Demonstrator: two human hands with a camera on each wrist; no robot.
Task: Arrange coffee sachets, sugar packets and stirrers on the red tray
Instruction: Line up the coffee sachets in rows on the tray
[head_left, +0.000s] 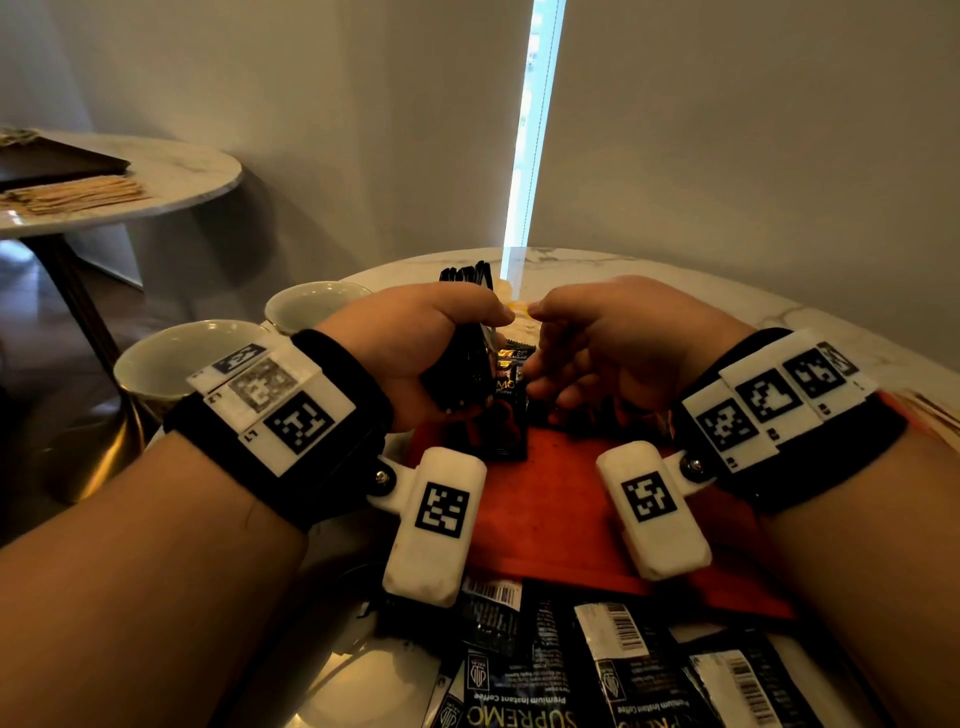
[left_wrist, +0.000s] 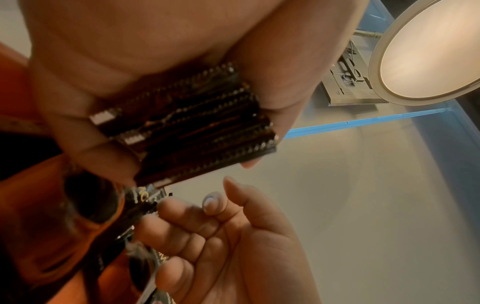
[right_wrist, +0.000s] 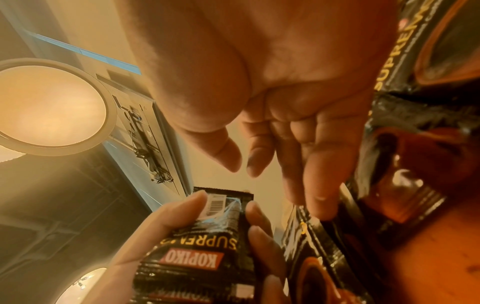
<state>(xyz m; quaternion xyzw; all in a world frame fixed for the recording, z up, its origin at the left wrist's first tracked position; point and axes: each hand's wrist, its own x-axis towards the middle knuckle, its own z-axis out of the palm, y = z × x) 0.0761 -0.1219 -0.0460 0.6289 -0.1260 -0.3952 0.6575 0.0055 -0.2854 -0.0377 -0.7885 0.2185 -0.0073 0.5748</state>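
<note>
Loose black coffee sachets (head_left: 597, 670) lie at six o'clock on marble table (head_left: 597, 265); my left hand (head_left: 415, 353) clutches a sachet stack (left_wrist: 187, 127), right hand (head_left: 618, 343) relaxed, holding nothing, over red tray (head_left: 545, 509).

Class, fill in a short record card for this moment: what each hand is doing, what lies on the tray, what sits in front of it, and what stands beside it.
left hand: grips a stack of black coffee sachets held on edge
right hand: holds nothing, fingers reach down to the sachets on the tray
red tray: on the marble table; a few coffee sachets at its far end
loose sachets: scattered on the table at the tray's near edge
cups: two, to the left of the tray
</note>
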